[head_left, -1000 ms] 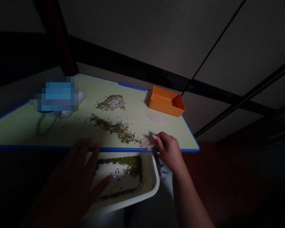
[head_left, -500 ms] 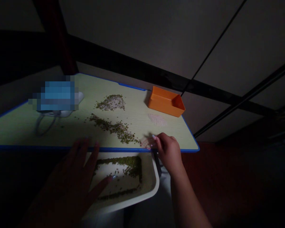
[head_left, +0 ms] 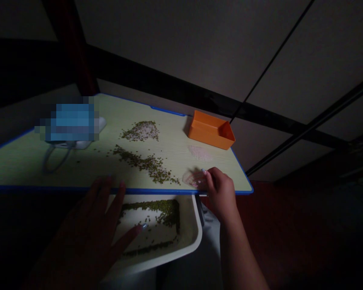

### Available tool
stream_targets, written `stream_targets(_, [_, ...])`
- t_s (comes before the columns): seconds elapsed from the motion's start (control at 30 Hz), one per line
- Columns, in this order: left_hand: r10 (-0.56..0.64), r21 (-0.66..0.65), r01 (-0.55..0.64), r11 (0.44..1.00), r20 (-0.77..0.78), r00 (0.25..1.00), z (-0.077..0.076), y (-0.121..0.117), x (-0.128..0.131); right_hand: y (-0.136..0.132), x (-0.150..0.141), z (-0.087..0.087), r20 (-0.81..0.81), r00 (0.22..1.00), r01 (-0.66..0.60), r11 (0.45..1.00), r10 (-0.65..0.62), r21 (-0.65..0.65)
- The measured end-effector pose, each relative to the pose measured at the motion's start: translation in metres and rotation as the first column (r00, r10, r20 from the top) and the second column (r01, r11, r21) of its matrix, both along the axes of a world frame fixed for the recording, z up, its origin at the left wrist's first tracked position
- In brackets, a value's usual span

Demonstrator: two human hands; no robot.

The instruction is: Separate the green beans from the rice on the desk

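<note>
The right hand (head_left: 221, 188) pinched a clear piece (head_left: 192, 179) beyond the white tub (head_left: 188, 226); the left hand (head_left: 93, 219) was spread above the tub.

From my place, I saw the clear piece at the near edge of the table (head_left: 175, 141), just beyond the tub's right end. The left hand, in shadow, was released, fingers apart; whether it touched the tub, I could not tell. Inside the tub, loose green beans (head_left: 169, 211) lay mostly along the walls. Beyond the tub was a strip of beans (head_left: 153, 165), and farther from it, a heap of beans mixed with pale grains (head_left: 143, 131). Beyond the tub to the right were a pale patch (head_left: 199, 153) and an orange box (head_left: 210, 133).
</note>
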State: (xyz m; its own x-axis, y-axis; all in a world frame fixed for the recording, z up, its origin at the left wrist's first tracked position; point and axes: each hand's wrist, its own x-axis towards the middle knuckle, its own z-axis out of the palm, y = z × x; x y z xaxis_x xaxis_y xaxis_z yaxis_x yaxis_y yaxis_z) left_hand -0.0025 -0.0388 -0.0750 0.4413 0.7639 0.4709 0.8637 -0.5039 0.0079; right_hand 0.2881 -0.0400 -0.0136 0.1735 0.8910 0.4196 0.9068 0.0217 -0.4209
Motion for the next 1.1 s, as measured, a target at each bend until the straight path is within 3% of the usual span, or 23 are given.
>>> stream_targets(0.33, [0.018,-0.004,-0.018,1.0,0.042,0.999,0.0,-0.001,0.001,0.005,-0.009,-0.001,0.028,0.999,-0.037,0.998,0.038,-0.045])
stream_targets(1.1, [0.023,-0.035,-0.022,0.999,0.041,0.999,-0.001,-0.001,0.001,0.01,-0.018,0.001,0.094,0.996,0.009,0.999,-0.006,-0.031])
